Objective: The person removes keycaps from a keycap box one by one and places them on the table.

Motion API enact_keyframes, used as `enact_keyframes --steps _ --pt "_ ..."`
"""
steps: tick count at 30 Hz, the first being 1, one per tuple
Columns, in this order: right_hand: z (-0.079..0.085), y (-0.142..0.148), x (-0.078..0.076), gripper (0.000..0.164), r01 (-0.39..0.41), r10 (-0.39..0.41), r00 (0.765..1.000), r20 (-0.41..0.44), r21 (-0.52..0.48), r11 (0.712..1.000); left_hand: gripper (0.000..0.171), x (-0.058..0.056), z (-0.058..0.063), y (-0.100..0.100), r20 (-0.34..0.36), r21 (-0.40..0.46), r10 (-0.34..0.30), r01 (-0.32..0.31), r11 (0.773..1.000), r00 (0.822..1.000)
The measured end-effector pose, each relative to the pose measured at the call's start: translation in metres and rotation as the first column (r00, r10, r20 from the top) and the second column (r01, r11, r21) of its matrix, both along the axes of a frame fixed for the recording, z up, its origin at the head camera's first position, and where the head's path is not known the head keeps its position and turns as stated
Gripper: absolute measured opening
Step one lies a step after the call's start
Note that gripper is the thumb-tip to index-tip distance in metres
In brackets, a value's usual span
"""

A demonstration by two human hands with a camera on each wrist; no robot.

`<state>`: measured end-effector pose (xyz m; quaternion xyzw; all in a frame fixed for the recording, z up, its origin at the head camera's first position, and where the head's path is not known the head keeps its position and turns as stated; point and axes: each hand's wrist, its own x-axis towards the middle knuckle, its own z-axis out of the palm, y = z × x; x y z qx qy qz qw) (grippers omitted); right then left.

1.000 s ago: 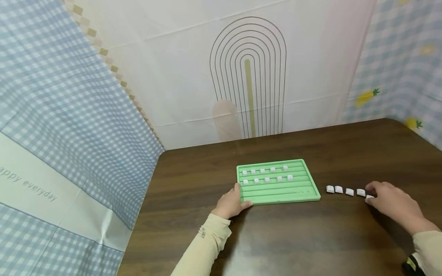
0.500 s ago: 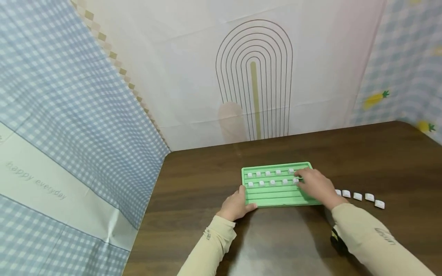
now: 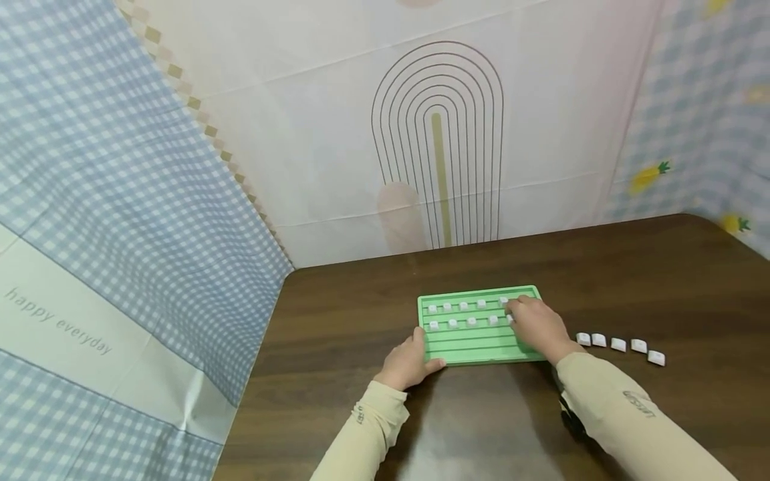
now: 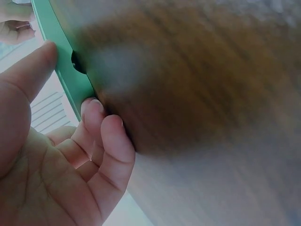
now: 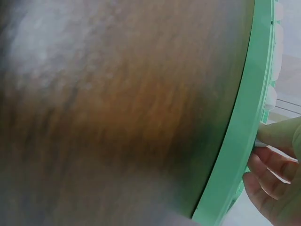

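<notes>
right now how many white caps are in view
15 caps: ten in the green tray, two rows of five; five on the table to its right. The right hand may hide more.

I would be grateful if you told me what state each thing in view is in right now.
Tray: flat on the table
Set keycaps: in the tray's two far rows, five in each
Loose keycaps: five, in an uneven line right of the tray
Left hand: gripping the tray's near left corner
Right hand: pinching the second row's rightmost keycap
Cloth: hanging, creased
</notes>
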<state>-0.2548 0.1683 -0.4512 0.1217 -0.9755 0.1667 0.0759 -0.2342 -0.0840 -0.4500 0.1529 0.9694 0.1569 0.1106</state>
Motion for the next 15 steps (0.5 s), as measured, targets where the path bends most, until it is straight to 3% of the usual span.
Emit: enact_keyframes --steps 8,11,15 --pt "0.019 0.034 0.002 0.026 0.065 -0.064 0.997 0.032 -0.049 0.997 0.070 0.000 0.002 -0.007 -0.005 0.012 0.017 -0.017 1.000 1.000" --pt "0.021 0.057 0.004 0.027 0.110 -0.107 0.990 0.096 -0.028 0.994 0.070 0.000 0.003 -0.008 0.004 0.013 0.019 -0.019 1.000 1.000" --pt "0.016 0.081 0.006 0.029 0.143 -0.140 0.962 0.233 0.004 0.990 0.070 0.000 0.004 -0.007 0.015 0.022 0.013 -0.014 1.000 1.000"
